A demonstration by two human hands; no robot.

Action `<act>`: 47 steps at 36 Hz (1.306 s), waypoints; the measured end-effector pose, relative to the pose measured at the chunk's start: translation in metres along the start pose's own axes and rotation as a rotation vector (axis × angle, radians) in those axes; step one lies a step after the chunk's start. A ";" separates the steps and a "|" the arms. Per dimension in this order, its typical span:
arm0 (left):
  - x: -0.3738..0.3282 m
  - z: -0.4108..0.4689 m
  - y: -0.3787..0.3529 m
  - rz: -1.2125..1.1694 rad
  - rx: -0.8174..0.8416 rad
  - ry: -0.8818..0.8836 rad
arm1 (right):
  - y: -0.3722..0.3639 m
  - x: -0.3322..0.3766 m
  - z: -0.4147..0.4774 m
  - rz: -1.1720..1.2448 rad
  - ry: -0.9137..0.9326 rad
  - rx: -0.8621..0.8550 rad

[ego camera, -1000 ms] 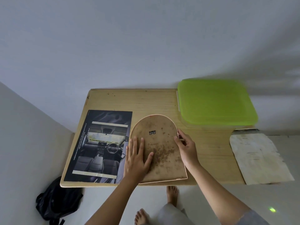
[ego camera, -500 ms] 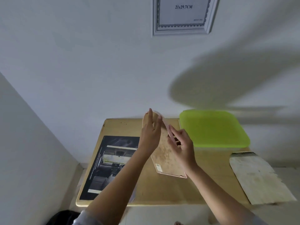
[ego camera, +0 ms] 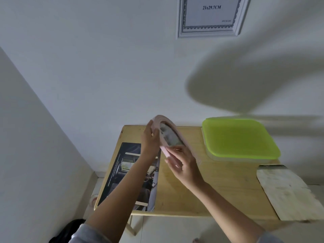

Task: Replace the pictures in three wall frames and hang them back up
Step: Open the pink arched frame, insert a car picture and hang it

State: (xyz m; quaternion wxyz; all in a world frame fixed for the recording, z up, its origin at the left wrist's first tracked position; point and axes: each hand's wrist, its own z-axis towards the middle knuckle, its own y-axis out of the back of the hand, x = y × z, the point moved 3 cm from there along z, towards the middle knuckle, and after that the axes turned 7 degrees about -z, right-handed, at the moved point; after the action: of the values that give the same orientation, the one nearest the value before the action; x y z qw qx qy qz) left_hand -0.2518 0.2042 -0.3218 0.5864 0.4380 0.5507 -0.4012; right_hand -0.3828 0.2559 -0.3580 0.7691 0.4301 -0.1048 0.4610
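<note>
Above the wooden surface (ego camera: 219, 190), the arched frame (ego camera: 171, 136) is held tilted. The left grip (ego camera: 149, 139) clasps its 9 o'clock edge; the right grip (ego camera: 184, 165) pinches its 6 o'clock end.

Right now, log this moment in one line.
object: arched frame, tilted above table | left hand: grips its top | right hand: holds its lower edge | wall: white frame hanging

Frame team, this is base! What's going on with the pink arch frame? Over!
Left hand and right hand both grip pink arch frame, held above table, tilted. White frame hangs on wall above. Car poster, green lid flat on table below.
</note>
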 end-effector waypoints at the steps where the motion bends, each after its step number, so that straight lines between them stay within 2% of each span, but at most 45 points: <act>1: 0.001 0.004 0.005 -0.038 -0.031 0.010 | -0.002 -0.001 -0.001 0.044 -0.014 0.026; 6: 0.002 0.030 0.035 -0.172 -0.220 0.052 | -0.005 -0.013 0.008 0.214 -0.036 0.164; 11: -0.009 0.058 0.064 -0.221 -0.367 0.002 | -0.001 -0.043 0.055 0.200 -0.102 0.085; 16: -0.024 0.076 0.078 -0.242 -0.321 -0.035 | -0.007 -0.073 0.110 0.102 -0.219 0.004; 20: -0.031 0.087 0.084 -0.237 -0.253 -0.073 | -0.018 -0.082 0.137 0.224 -0.392 0.082; 23: -0.036 0.094 0.090 -0.274 -0.232 -0.099 | -0.025 -0.077 0.150 0.313 -0.422 0.153; 26: -0.046 0.099 0.099 -0.338 -0.232 -0.123 | -0.030 -0.072 0.162 0.353 -0.434 0.152; 34: -0.081 0.129 0.131 -0.410 -0.240 -0.188 | -0.027 -0.027 0.220 0.418 -0.365 -0.024; 43: -0.190 0.188 0.169 -0.397 0.026 -0.443 | 0.002 0.048 0.325 0.439 -0.199 -0.311; 47: -0.236 0.202 0.179 -0.341 0.107 -0.569 | 0.022 0.083 0.371 0.506 -0.102 -0.493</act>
State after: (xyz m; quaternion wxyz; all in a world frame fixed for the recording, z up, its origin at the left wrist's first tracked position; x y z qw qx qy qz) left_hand -0.0389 0.0610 -0.0720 0.6171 0.2403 0.4086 -0.6281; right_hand -0.2674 0.0303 -0.0742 0.7049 0.2145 -0.3542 0.5759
